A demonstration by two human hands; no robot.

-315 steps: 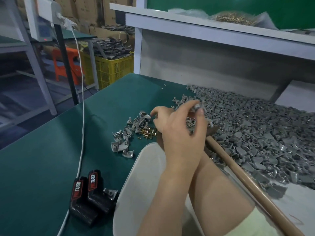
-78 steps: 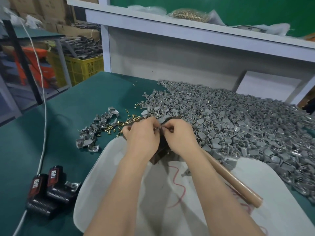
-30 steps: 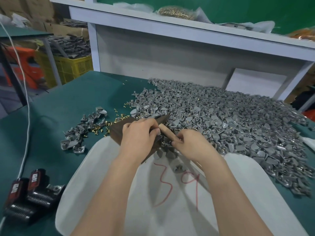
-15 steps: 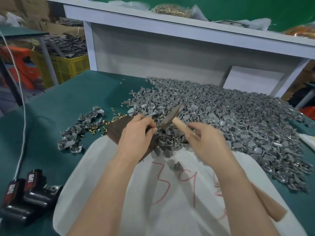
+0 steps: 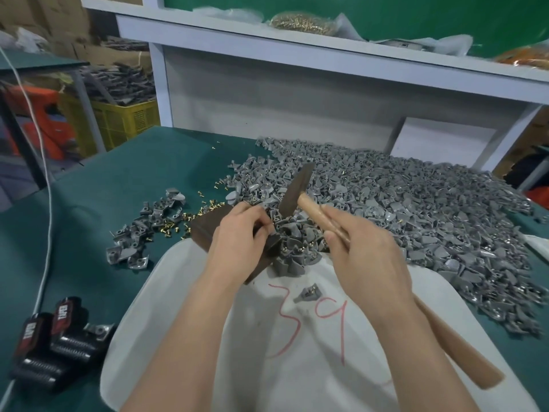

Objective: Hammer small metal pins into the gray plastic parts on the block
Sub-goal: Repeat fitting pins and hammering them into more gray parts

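Observation:
A dark brown block (image 5: 205, 228) lies on the green table at the near edge of a big heap of gray plastic parts (image 5: 401, 209). My left hand (image 5: 237, 242) rests on the block and pinches a small gray part at its right end. My right hand (image 5: 362, 251) grips the wooden handle of a hammer (image 5: 294, 188), whose dark metal head is raised just above and right of the block. Loose brass pins (image 5: 190, 217) lie scattered left of the block.
A white bin (image 5: 297, 346) marked with red numbers stands below my arms, one gray part inside. A small pile of gray parts (image 5: 142, 230) lies to the left. Two black battery packs (image 5: 50, 346) and a white cable (image 5: 49, 209) sit far left. A white shelf (image 5: 297, 46) crosses the back.
My right hand took up the hammer and has lifted its head higher above the block. My left hand stays on the block with the part.

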